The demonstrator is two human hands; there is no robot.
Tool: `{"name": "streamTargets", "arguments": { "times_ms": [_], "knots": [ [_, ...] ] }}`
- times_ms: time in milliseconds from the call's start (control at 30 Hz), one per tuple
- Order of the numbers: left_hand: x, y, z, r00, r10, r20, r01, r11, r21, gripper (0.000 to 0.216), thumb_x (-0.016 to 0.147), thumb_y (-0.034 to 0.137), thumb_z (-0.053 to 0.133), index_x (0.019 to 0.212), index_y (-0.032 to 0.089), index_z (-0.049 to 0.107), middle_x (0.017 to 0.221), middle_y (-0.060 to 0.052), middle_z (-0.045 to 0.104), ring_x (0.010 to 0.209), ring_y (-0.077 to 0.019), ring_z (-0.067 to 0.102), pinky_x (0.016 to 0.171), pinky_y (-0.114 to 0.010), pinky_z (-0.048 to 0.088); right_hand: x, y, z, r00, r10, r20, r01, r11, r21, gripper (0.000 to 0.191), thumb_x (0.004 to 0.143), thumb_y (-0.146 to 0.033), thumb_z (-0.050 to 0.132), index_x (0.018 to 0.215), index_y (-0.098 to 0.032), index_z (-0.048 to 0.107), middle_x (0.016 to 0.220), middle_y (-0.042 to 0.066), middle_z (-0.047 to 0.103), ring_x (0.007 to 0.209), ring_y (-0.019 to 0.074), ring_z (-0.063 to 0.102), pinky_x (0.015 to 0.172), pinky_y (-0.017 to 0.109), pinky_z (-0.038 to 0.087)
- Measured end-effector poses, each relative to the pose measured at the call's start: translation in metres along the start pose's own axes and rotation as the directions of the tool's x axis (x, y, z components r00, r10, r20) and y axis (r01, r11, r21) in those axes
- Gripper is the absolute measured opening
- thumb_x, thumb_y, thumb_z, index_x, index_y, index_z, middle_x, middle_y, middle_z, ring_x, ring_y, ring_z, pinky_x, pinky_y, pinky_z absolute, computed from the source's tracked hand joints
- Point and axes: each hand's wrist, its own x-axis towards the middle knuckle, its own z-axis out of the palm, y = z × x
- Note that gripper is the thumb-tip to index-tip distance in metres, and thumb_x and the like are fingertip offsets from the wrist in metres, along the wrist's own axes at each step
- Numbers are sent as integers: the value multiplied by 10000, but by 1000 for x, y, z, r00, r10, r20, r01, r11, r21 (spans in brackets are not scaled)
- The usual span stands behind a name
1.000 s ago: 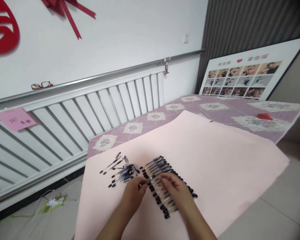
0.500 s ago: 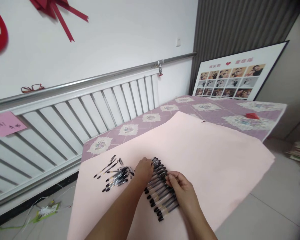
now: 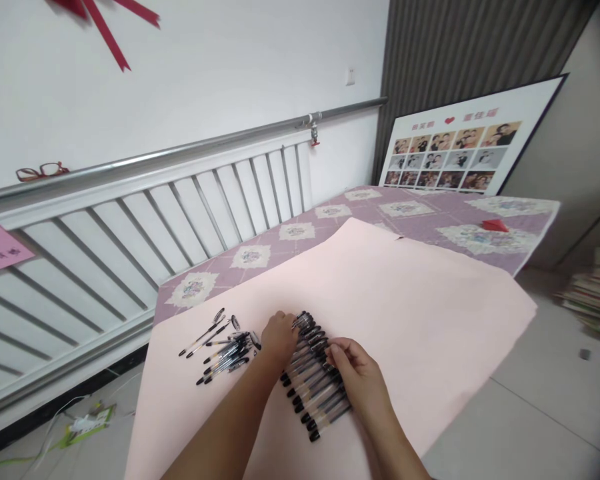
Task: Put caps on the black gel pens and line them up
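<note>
Both my forearms reach forward over the pink sheet (image 3: 390, 293) spread on the bench (image 3: 330, 212). My left hand (image 3: 279, 335) lies knuckles up on the far end of the row of pens (image 3: 314, 395), fingers curled. My right hand (image 3: 356, 373) rests on the row's right side, fingertips bent onto the barrels. I cannot tell whether either hand grips a pen.

The row holds more than ten black-capped pens side by side, some hidden by my hands. Just left lie the loose pens (image 3: 225, 348): two apart, and a tangle I cannot count.
</note>
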Motion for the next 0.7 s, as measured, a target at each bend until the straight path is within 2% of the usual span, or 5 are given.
{"name": "streamTargets", "arguments": {
  "times_ms": [100, 233, 367, 500, 700],
  "knots": [
    [-14, -6, -6, 999, 18, -32, -20, 999, -40, 203, 840, 243, 445, 990, 202, 576, 985, -60, 548, 942, -185, 500, 863, -288, 367, 1, 1, 0, 1000, -6, -4, 6, 1000, -1, 272, 748, -448, 585, 845, -199, 636, 709, 15, 629, 657, 159, 562, 631, 265, 455],
    [-55, -26, -14, 997, 35, -63, -41, 994, -98, 200, 834, 203, 429, 948, 207, 594, 934, -45, 564, 902, -163, 522, 829, -261, 393, 2, 3, -1, 1000, 2, -10, -2, 1000, -24, 274, 752, -451, 577, 846, -199, 627, 688, 15, 614, 662, 171, 559, 629, 278, 451],
    [-110, -66, -18, 999, 9, -42, -18, 977, -215, 210, 827, 233, 414, 903, 215, 609, 842, -37, 585, 734, -153, 554, 689, -257, 438, 0, 3, 0, 1000, -4, -4, 4, 999, -53, 268, 750, -462, 575, 825, -208, 618, 677, 4, 606, 655, 167, 554, 619, 268, 444],
    [-155, -116, -20, 997, -70, -35, 55, 947, -318, 225, 823, 277, 406, 839, 221, 623, 803, -34, 623, 765, -173, 579, 709, -270, 455, -6, 3, 5, 1000, -2, 2, 3, 999, -52, 293, 719, -470, 605, 842, -205, 623, 681, 10, 625, 669, 175, 573, 629, 264, 461],
    [-186, -166, -5, 968, -150, -200, 60, 916, -397, 230, 816, 327, 421, 841, 222, 624, 827, -31, 662, 795, -170, 608, 738, -257, 489, -19, 21, 25, 996, -82, 33, 88, 967, -240, 299, 723, -459, 582, 863, -198, 620, 704, 16, 632, 656, 171, 576, 592, 246, 467]
  ]
}}
